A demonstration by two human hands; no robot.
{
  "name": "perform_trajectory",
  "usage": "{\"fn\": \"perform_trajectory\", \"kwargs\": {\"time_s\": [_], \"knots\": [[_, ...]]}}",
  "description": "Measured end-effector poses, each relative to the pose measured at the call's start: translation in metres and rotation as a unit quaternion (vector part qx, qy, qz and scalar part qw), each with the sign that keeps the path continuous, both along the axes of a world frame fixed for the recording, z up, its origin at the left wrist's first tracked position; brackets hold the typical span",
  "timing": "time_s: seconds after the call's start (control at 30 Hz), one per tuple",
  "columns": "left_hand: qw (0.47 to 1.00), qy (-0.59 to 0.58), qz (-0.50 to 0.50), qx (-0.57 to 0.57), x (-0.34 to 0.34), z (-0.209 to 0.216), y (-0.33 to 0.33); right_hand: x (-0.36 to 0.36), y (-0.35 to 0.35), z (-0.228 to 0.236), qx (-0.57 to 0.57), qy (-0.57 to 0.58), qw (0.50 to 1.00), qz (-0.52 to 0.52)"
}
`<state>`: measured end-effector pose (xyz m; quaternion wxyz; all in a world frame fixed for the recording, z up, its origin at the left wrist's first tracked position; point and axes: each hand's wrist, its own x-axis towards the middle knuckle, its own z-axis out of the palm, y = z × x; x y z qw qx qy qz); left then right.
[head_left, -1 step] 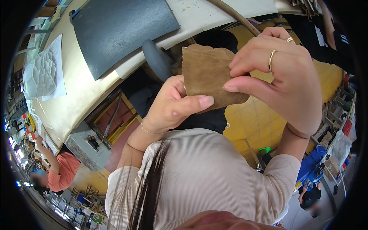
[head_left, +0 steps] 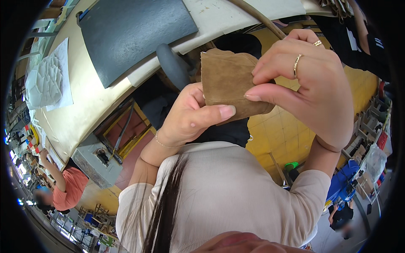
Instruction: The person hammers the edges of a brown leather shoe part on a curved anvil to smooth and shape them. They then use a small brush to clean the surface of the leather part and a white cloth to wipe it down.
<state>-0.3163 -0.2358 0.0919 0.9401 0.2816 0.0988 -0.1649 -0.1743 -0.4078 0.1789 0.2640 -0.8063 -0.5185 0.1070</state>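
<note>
A brown suede piece, folded or stitched into a curved shape with a seam along its lower part, is held up in front of my chest. My left hand grips its lower left edge, the thumb lying on the front and the other fingers behind it. My right hand has its thumb and fingertips on the right side of the piece, bent as in a pinch. Whatever lies between those right fingertips is too small or hidden to make out.
Beyond my hands is a pale-covered table carrying a dark flat sheet. A grey rounded post stands at its near edge. White papers lie at the left. A person in an orange top is farther left.
</note>
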Motion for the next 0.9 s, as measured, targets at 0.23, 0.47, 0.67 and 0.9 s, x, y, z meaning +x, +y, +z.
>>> {"fn": "perform_trajectory", "kwargs": {"time_s": [0.23,0.47,0.67,0.9], "knots": [[1.0,-0.005,-0.003,0.007,0.005,-0.005,0.002,0.008,0.0,-0.006,-0.001,0.016,1.0,0.006],[1.0,-0.002,-0.004,0.008,0.006,-0.002,0.002,0.006,0.001,-0.002,-0.013,0.002,1.0,0.003],[1.0,-0.001,0.004,0.013,0.006,-0.003,-0.002,0.006,0.002,-0.003,-0.032,-0.02,0.999,0.007],[1.0,-0.009,0.005,0.027,0.012,-0.001,-0.001,0.021,-0.001,-0.007,-0.053,0.055,0.997,0.02]]}}
